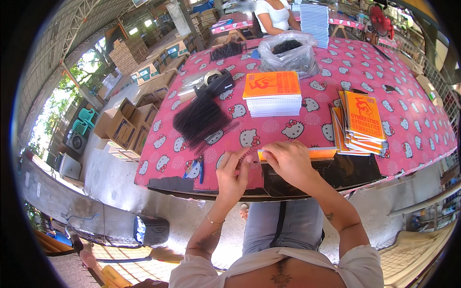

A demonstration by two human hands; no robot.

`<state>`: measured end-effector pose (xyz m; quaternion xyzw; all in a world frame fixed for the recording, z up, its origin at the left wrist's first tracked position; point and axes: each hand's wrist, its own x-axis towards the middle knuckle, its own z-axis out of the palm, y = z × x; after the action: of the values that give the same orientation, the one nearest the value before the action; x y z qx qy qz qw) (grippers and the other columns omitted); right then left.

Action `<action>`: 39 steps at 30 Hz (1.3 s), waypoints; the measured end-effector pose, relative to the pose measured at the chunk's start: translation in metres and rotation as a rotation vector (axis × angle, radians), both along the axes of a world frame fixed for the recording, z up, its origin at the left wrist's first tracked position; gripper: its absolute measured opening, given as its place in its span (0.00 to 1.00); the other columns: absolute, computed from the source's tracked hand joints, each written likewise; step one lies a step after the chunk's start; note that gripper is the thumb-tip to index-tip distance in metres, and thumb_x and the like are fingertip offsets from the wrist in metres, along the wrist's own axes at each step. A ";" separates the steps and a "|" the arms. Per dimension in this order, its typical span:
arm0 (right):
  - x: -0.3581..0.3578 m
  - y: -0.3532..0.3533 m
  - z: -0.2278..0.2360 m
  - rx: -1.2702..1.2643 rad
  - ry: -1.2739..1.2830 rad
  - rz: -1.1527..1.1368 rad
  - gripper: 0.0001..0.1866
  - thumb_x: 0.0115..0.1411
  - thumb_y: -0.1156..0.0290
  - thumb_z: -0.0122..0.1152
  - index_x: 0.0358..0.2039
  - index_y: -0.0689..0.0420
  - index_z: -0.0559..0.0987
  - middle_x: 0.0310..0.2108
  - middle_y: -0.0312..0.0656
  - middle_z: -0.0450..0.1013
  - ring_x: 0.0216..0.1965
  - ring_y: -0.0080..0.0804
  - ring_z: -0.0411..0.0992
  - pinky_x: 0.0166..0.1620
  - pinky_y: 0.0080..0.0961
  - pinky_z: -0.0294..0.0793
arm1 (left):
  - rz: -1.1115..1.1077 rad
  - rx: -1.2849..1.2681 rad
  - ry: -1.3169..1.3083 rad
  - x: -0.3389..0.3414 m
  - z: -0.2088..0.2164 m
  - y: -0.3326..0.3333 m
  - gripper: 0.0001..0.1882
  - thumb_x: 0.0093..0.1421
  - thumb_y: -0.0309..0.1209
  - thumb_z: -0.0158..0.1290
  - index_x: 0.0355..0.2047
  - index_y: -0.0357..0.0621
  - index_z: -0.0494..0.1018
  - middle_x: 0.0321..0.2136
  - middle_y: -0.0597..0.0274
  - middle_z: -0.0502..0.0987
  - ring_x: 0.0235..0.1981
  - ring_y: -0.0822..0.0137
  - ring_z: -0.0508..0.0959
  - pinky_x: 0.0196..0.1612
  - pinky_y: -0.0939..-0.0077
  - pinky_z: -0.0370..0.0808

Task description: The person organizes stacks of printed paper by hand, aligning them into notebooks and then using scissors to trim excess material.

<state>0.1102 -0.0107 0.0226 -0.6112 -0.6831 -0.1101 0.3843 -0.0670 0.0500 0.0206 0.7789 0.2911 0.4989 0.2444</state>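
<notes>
My right hand (290, 161) grips an orange-covered notebook (322, 153), which stands on edge at the table's front, over a dark sheet. Close to the notebook's left end, my left hand (233, 176) has its thumb and fingers drawn together. A thin dark thing seems to be between them, too small to make out. A pile of black spiral binding coils (199, 121) lies to the left, with blue-handled pliers (201, 172) nearer the edge. Beyond my hands sits a neat stack of orange notebooks (272, 93). Several more notebooks (363, 115) are piled unevenly at the right.
A black tape dispenser (214, 84) stands behind the coils. Farther back are a plastic bag (289, 55) of black pieces, more coils (226, 51) and a tall paper stack (314, 26). A person in white (277, 17) sits across the table. Cardboard boxes (126, 127) stand left.
</notes>
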 end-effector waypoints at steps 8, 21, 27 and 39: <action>-0.003 0.000 0.002 0.009 0.010 0.019 0.06 0.60 0.65 0.63 0.31 0.53 0.81 0.23 0.39 0.77 0.24 0.42 0.76 0.32 0.38 0.73 | -0.042 0.123 0.062 -0.001 -0.020 0.009 0.11 0.61 0.22 0.61 0.44 0.36 0.81 0.33 0.57 0.81 0.29 0.71 0.76 0.33 0.78 0.74; 0.006 -0.008 0.010 -0.152 0.042 0.115 0.06 0.61 0.69 0.61 0.38 0.54 0.79 0.31 0.42 0.76 0.30 0.44 0.78 0.31 0.40 0.75 | -0.374 -0.018 0.320 -0.010 0.014 0.040 0.14 0.60 0.27 0.62 0.46 0.38 0.78 0.38 0.54 0.79 0.31 0.66 0.80 0.30 0.75 0.74; 0.018 -0.024 0.020 0.135 -0.176 0.071 0.12 0.60 0.67 0.64 0.44 0.51 0.80 0.31 0.41 0.75 0.32 0.42 0.78 0.36 0.39 0.75 | -0.351 0.101 0.382 0.001 0.034 0.029 0.10 0.60 0.29 0.63 0.41 0.39 0.78 0.32 0.54 0.77 0.26 0.57 0.80 0.30 0.64 0.77; 0.038 -0.028 0.011 -0.182 -0.090 0.030 0.10 0.58 0.68 0.62 0.41 0.51 0.81 0.28 0.38 0.77 0.30 0.42 0.79 0.32 0.40 0.75 | -0.288 0.294 0.501 0.014 0.007 0.047 0.18 0.62 0.38 0.61 0.45 0.38 0.74 0.39 0.53 0.73 0.37 0.57 0.78 0.36 0.63 0.76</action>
<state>0.1479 -0.0391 0.0337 -0.6278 -0.7159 -0.0692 0.2977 -0.0528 0.0972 0.0274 0.9376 0.1540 0.2885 0.1182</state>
